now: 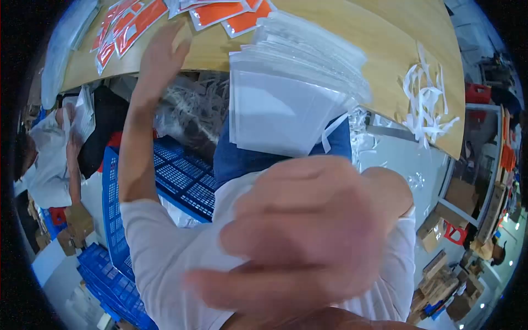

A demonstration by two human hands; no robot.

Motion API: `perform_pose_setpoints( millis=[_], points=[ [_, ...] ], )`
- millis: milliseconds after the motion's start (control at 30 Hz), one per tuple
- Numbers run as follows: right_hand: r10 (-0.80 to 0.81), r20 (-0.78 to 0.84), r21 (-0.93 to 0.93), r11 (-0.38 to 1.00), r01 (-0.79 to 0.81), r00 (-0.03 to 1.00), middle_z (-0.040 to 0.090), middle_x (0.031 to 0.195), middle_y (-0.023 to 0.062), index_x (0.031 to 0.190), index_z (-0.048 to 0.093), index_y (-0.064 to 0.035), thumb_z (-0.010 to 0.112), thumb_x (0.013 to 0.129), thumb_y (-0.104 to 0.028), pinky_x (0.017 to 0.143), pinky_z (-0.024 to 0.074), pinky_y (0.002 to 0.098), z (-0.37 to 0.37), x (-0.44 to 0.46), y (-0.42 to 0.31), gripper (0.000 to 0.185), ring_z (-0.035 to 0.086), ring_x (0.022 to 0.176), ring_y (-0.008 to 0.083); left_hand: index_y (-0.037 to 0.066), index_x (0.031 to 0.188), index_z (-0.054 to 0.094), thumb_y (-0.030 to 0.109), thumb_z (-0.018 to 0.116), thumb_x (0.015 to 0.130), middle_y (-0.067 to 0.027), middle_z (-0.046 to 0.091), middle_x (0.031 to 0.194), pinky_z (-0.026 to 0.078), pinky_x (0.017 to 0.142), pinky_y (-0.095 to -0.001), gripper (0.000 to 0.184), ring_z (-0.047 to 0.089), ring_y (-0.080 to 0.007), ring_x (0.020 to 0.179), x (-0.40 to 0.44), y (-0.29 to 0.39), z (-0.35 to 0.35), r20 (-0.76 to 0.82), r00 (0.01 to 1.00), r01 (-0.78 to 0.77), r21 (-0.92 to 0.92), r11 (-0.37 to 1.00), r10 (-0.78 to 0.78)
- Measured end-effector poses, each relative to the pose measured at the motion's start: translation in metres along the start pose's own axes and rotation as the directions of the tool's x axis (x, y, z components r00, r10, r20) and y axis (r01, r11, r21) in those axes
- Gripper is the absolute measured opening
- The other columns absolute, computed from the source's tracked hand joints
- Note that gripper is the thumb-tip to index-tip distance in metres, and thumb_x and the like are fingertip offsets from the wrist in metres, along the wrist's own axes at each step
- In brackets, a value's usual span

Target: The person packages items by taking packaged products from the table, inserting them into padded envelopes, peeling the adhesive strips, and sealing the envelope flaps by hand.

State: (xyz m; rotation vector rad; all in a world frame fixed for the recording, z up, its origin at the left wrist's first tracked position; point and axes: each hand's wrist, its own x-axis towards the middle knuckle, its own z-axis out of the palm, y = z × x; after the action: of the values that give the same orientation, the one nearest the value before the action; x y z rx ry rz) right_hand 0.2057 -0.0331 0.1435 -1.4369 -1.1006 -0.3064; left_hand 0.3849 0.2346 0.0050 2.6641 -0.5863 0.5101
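My left hand (pixel 165 55) reaches over the table's near edge, just below the orange-and-white flat packets (pixel 142 25). Its thumb stands apart from its fingers, and I see nothing in it. Close to the camera, my right hand (pixel 308 236) is large and smeared by motion. Its fingers look bent, but what they hold, if anything, cannot be made out. Between the hands and the table, a fanned stack of clear plastic sleeves (pixel 286 104) with whitish faces lies across the table edge and over my lap. More orange packets (pixel 247 21) lie beyond the stack.
White strips (pixel 423 99) lie in a tangle on the right of the wooden table (pixel 396 33). A blue plastic crate (pixel 184 173) stands beside my lap, with clear plastic scraps (pixel 190 113) behind it. Another person (pixel 52 159) sits at the left. Cardboard pieces (pixel 440 286) lie at lower right.
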Motion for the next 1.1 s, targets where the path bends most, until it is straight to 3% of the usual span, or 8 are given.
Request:
perform_pose_setpoints(
  millis=[67,133,233,667,833,900,1067,1100],
  points=[
    [0.003,0.030,-0.088,0.996,0.000,1.000,0.049,0.070,0.0049,0.084,0.062,-0.0023,0.062,0.080,-0.019,0.048,0.0369,0.0281,0.007,0.004,-0.003,0.018,0.043,0.053,0.0192,0.000,0.118,0.055,0.019,0.056,0.087,-0.0121,0.058,0.115,0.044,0.088,-0.0296,0.036,0.057,-0.0227,0.099,0.053,-0.001,0.031,-0.039,0.985,-0.160,0.170,0.972,0.169],
    [0.038,0.008,-0.114,0.993,-0.037,0.999,0.050,0.071,0.0048,0.085,0.063,-0.0033,0.063,0.079,-0.018,0.049,0.0379,0.0277,0.004,0.004,-0.006,0.016,0.043,0.054,0.0186,0.015,0.136,0.041,0.036,0.063,0.071,-0.0186,0.039,0.138,0.018,0.111,-0.0437,0.071,0.042,-0.0322,0.124,0.121,-0.026,0.071,0.419,0.833,0.295,0.217,0.931,-0.361],
    [0.076,0.002,-0.137,0.988,-0.075,0.997,0.053,0.074,0.0047,0.087,0.065,-0.0061,0.064,0.076,-0.015,0.052,0.0408,0.0264,-0.003,0.008,-0.006,0.015,0.045,0.056,0.0169,0.013,0.128,0.050,0.030,0.062,0.071,-0.0178,0.048,0.130,0.025,0.109,-0.0413,0.061,0.047,-0.0338,0.118,0.149,0.037,0.058,0.606,0.646,0.162,0.486,0.859,-0.465],
    [-0.014,-0.073,-0.314,0.949,-0.009,0.997,0.060,0.085,0.0065,0.094,0.069,-0.0109,0.066,0.070,-0.008,0.058,0.0463,0.0254,-0.031,-0.004,-0.004,0.024,0.053,0.065,0.0172,0.004,0.104,0.058,0.013,0.043,0.085,-0.0139,0.063,0.103,0.048,0.083,-0.0412,0.026,0.057,-0.0342,0.099,0.157,-0.020,0.105,0.377,0.899,-0.007,0.517,0.856,-0.221],
    [0.152,-0.101,-0.396,0.901,-0.180,0.983,0.063,0.090,0.0135,0.098,0.067,-0.0009,0.063,0.078,-0.007,0.067,0.0476,0.0291,-0.073,-0.023,0.015,0.021,0.057,0.074,0.0217,0.013,0.109,0.059,0.020,0.049,0.088,-0.0131,0.064,0.098,0.046,0.071,-0.0430,0.025,0.060,-0.0339,0.075,0.147,0.013,0.003,-0.092,0.955,0.298,0.293,0.909,-0.284],
    [0.274,-0.338,-0.431,0.805,-0.407,0.900,0.064,0.092,0.0140,0.101,0.064,0.0018,0.061,0.083,-0.007,0.073,0.0471,0.0287,-0.085,-0.033,0.023,0.021,0.058,0.078,0.0206,0.013,0.114,0.058,0.032,0.059,0.084,-0.0167,0.064,0.093,0.048,0.071,-0.0411,0.035,0.061,-0.0302,0.076,0.125,0.045,-0.030,-0.274,0.864,0.372,-0.217,0.902,-0.422],
    [0.074,-0.639,-0.485,0.734,-0.476,0.766,0.062,0.101,0.0115,0.111,0.060,0.0019,0.061,0.083,-0.007,0.078,0.0470,0.0289,-0.086,-0.050,0.061,0.029,0.058,0.086,0.0204,-0.002,0.098,0.064,0.012,0.056,0.088,-0.0074,0.063,0.087,0.045,0.072,-0.0262,0.019,0.057,-0.0135,0.079,0.030,0.146,-0.050,-0.257,0.765,0.016,-0.909,0.416,-0.591],
    [0.074,-0.642,-0.486,0.731,-0.479,0.763,0.062,0.101,0.0115,0.111,0.060,0.0019,0.061,0.083,-0.007,0.078,0.0470,0.0289,-0.084,-0.055,0.062,0.029,0.058,0.086,0.0204,-0.003,0.108,0.060,0.007,0.057,0.087,-0.0115,0.063,0.095,0.046,0.078,-0.0282,0.023,0.057,-0.0165,0.082,0.002,0.143,-0.047,-0.240,0.856,0.209,-0.649,0.732,-0.458]
  ],
)
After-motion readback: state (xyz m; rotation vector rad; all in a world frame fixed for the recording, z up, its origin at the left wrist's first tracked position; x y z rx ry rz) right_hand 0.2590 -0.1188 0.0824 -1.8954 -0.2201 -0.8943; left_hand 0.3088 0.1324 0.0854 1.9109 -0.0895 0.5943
